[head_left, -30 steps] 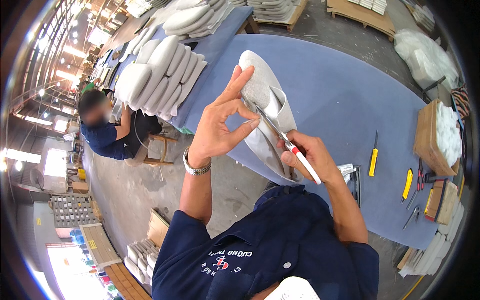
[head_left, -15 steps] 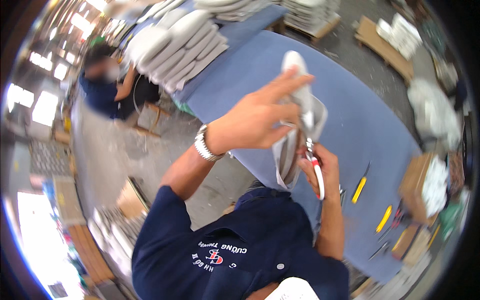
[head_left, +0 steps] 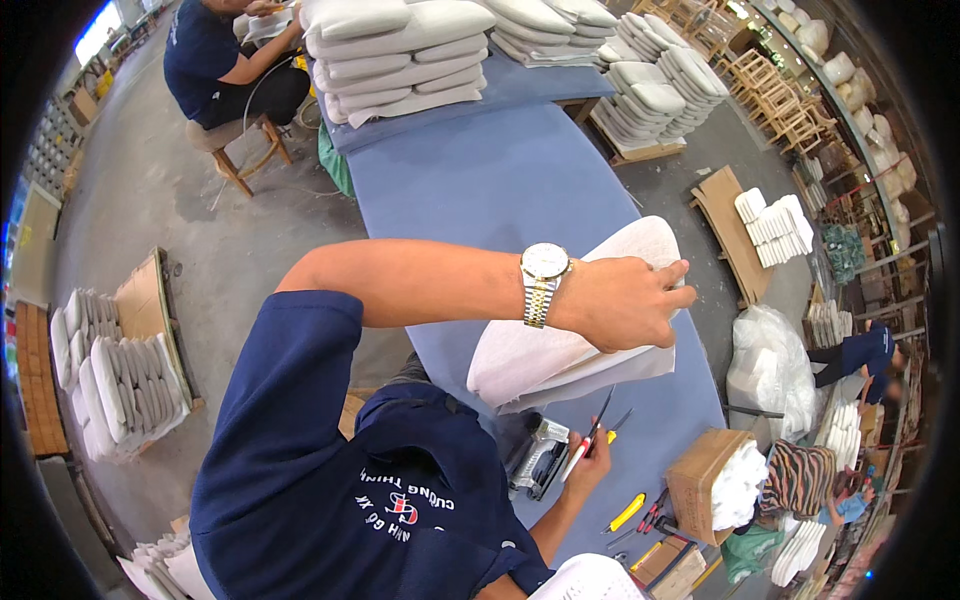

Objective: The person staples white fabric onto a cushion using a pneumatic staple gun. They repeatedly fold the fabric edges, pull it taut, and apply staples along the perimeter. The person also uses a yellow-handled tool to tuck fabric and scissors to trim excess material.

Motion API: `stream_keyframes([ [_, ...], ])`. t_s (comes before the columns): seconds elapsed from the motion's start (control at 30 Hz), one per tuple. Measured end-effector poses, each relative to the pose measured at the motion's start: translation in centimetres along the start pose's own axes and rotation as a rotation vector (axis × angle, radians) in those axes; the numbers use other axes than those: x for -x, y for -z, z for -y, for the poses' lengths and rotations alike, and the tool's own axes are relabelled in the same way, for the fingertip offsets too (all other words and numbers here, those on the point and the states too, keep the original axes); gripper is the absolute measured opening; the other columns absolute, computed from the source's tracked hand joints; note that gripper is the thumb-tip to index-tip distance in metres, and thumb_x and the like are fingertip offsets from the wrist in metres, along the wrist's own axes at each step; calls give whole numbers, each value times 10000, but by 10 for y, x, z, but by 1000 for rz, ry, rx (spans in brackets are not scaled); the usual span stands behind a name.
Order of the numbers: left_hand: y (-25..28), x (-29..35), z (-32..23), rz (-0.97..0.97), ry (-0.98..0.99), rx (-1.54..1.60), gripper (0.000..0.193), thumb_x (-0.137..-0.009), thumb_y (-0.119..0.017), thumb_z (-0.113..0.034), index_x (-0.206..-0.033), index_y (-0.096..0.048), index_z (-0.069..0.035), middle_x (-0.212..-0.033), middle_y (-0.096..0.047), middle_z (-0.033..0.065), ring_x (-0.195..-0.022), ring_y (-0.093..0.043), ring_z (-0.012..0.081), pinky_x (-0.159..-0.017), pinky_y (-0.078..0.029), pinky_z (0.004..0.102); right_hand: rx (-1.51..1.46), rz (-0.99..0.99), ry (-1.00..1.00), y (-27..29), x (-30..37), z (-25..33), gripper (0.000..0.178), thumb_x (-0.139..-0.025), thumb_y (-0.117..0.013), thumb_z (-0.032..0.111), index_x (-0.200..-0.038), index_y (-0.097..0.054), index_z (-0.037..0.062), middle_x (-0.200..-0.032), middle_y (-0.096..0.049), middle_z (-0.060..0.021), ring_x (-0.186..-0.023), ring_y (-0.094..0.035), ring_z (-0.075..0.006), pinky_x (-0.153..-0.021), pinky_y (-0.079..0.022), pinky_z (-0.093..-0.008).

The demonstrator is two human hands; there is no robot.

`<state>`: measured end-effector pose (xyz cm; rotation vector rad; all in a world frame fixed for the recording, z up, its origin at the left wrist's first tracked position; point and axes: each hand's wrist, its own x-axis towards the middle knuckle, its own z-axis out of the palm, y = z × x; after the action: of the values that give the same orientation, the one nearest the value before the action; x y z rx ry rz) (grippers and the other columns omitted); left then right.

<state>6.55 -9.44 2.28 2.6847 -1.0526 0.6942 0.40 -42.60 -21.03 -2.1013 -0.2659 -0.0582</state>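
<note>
A pale, padded seat cushion point(head_left: 630, 250) with loose fabric edges is tilted over the blue-covered table point(head_left: 460, 190). My left hand point(head_left: 625, 300), a metal watch on its wrist, is closed over the cushion's far right edge. Below it, my right hand point(head_left: 592, 462) is wrapped round a white-handled hand tool point(head_left: 574, 461) with a slim dark pointed tip; its exact kind is hard to make out. Just left of that hand, a silver and black staple gun point(head_left: 540, 458) lies at the table's near edge. A yellow-handled tool point(head_left: 612, 437) shows partly behind my fingers.
A yellow cutter point(head_left: 626, 512) and red-handled pliers point(head_left: 652, 512) lie on the right of the table. Beside them stands a cardboard box point(head_left: 700, 475) of white material. Stacked cushions point(head_left: 400, 60) fill the far end. A seated co-worker point(head_left: 225, 70) is at far left.
The cushion has swung from upright to lying across the table, my left hand moving right and down with it. My right hand has dropped away from the cushion, still holding the white-handled tool.
</note>
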Motion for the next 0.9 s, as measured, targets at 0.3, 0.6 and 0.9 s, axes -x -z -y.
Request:
stream_keyframes([
  [0.3,7,-16,13,74,122,180,261,-778,-728,-128,-1032,-766,-76,-1490,-532,204,-1452,-459,420,-904,-624,456,665,-74,-514,79,36,-110,567,-807,-830,340,-1309,-699,111,-1198,-726,-223,-1073,-685,-468,-914,-557,-521],
  [0.6,1,-5,18,-22,243,184,93,-772,-733,-102,-816,-663,-60,-1503,-553,136,-1469,-460,384,-868,-611,444,-267,27,41,-24,-72,83,869,-819,-885,288,-1531,-468,18,-1472,-582,-218,-1326,-602,-344,-1106,-476,-439],
  [0.9,3,26,6,-226,462,270,107,-763,-743,-81,-812,-653,-48,-1470,-595,116,-1467,-459,396,-986,-558,472,-298,-116,131,-133,-74,177,1030,-758,-926,378,-1537,-374,-9,-1423,-560,-246,-1287,-585,-405,-1057,-488,-473],
])
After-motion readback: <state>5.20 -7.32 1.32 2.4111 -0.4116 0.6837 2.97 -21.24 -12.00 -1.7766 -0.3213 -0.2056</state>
